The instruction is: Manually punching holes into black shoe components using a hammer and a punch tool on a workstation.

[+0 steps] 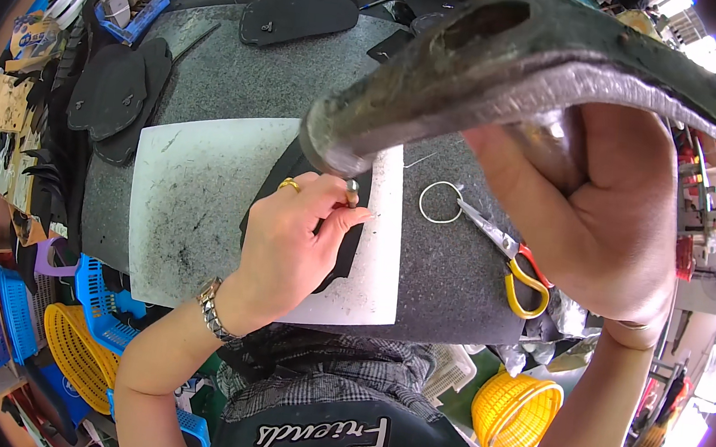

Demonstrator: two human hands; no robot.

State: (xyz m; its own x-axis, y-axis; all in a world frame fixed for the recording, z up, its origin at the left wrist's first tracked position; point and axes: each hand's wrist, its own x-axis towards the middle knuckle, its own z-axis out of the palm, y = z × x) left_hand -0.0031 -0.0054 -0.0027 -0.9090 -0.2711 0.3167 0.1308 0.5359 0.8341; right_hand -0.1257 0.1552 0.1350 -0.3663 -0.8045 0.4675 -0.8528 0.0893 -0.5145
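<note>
My left hand point(283, 242), with a ring and a metal watch band, pinches a short metal punch point(352, 190) between thumb and fingers. It rests over a black flat piece point(342, 261), leather-like, lying on a white board point(179, 198). How the punch's lower tip meets the piece is hidden by my fingers. My right hand point(605, 213) is wrapped around a hammer point(484, 80), raised close to the camera. The hammer's round striking end appears just above the punch in the picture; the actual gap between them is hard to judge.
Scissors point(528, 279) with yellow and red handles lie right of the board, by a thin white ring point(440, 202). Black flap pieces with metal clasps point(300, 20) sit at the back and left point(108, 92). A blue basket point(136, 8) stands back left; yellow baskets point(516, 415) are below the table.
</note>
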